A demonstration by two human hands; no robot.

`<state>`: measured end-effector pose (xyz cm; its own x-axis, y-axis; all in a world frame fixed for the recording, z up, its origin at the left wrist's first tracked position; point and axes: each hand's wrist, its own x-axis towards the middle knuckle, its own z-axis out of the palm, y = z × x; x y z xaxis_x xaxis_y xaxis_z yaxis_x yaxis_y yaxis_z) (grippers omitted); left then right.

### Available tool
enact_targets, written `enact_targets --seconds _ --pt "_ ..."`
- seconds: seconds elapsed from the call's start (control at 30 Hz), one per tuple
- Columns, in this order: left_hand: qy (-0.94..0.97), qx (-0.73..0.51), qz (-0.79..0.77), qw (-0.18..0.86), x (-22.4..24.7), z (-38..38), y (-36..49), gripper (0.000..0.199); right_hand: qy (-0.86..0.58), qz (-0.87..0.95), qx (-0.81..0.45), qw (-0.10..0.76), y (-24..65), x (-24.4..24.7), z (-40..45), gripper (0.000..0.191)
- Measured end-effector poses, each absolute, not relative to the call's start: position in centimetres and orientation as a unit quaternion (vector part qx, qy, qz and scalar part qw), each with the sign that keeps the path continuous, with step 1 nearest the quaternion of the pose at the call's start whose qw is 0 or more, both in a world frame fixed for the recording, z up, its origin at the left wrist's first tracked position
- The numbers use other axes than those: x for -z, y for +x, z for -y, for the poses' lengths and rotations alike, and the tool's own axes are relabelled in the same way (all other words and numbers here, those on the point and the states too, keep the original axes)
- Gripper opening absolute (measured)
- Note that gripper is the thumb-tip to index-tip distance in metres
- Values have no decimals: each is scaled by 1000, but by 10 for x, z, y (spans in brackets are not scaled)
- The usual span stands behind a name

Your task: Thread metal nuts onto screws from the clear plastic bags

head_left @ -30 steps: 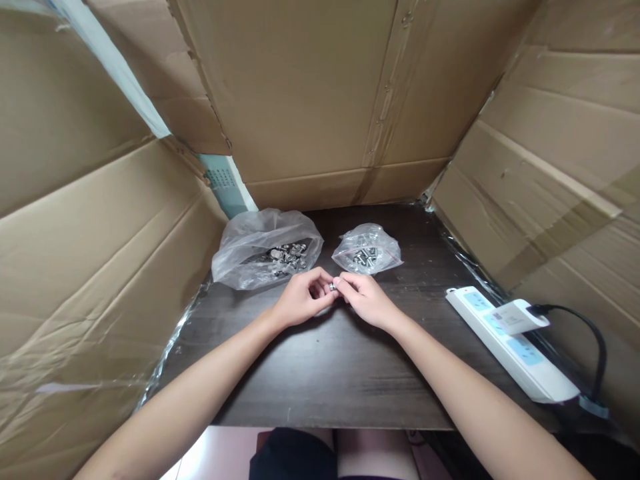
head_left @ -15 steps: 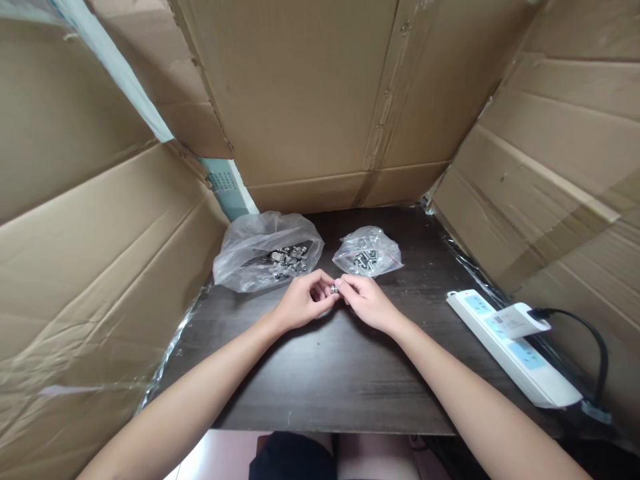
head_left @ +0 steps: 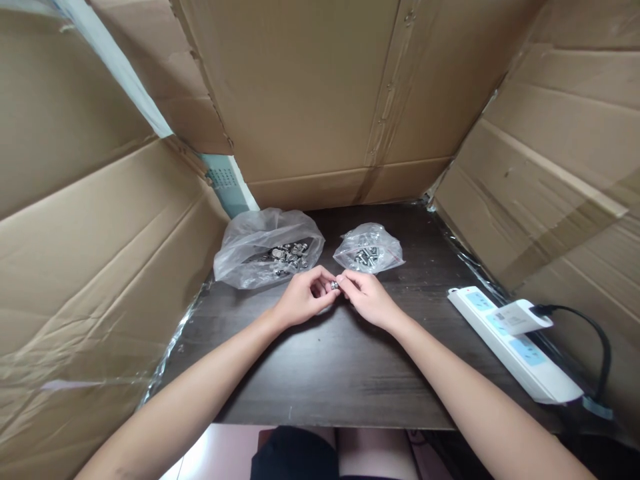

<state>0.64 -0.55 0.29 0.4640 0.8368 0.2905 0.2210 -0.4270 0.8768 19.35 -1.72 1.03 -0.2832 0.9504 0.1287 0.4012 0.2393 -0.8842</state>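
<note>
A small shiny metal part [head_left: 335, 285] is pinched between my two hands above the middle of the dark table. My left hand [head_left: 306, 297] holds it from the left with curled fingers. From the right, the fingertips of my right hand [head_left: 367, 299] close on its other side. Behind my left hand lies a larger clear plastic bag [head_left: 245, 250], its mouth open, with several metal pieces [head_left: 290, 257] inside. A smaller clear bag [head_left: 370, 240] holding several metal screws [head_left: 367, 256] sits behind my right hand.
A white power strip [head_left: 515, 347] with a white plug-in adapter [head_left: 517, 317] and black cable [head_left: 597, 333] lies at the right of the table [head_left: 330, 373]. Cardboard walls [head_left: 310, 87] enclose the left, back and right sides.
The view has shifted slightly. Both hands stay together around the metal part, with only a small change in their fingertips.
</note>
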Motion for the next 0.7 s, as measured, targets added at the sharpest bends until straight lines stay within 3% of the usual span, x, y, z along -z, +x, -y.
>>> enact_targets --seconds 0.2,0.5,0.7 --pt "753 -381 -358 399 -2 5 6 17 -457 702 -413 358 193 -11 18 24" --pt "756 -376 -353 403 -4 6 6 17 -473 709 -396 342 193 -11 18 42" --pt "753 -384 -354 400 -3 6 6 16 -466 696 -411 359 194 -12 18 20"
